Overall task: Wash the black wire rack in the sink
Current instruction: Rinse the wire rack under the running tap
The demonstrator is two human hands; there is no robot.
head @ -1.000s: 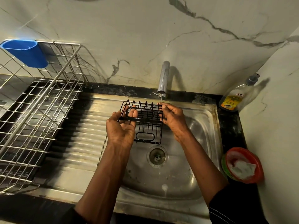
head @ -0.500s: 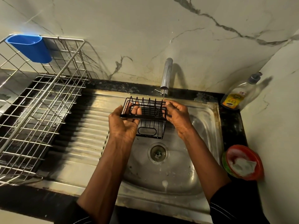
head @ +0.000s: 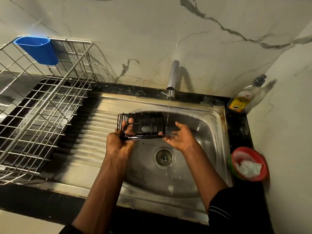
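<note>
One black wire rack (head: 141,126) sits at the centre of the frame, held above one steel sink (head: 202,166). Its long axis runs left to right across the picture. The side with an oval wire loop faces up toward me, and the row of upright wires points away, toward the marble wall at the top of the frame.

Two hands are in view, both mine. My left hand (head: 120,146) grips the rack's left end, fingers curled through the wires. My right hand (head: 181,137) lies open, palm up and fingers spread, just beside the rack's right end; I cannot tell whether the fingertips touch it.

One tap (head: 173,78) stands above centre, and one thin stream of water (head: 168,112) falls just past the rack's right end. One round drain (head: 163,157) lies below my hands.

At the left, one steel dish rack (head: 42,115) carries one blue cup (head: 38,48) on its upper corner. At the right stand one soap bottle (head: 241,100) and, lower down, one red bowl (head: 248,163).
</note>
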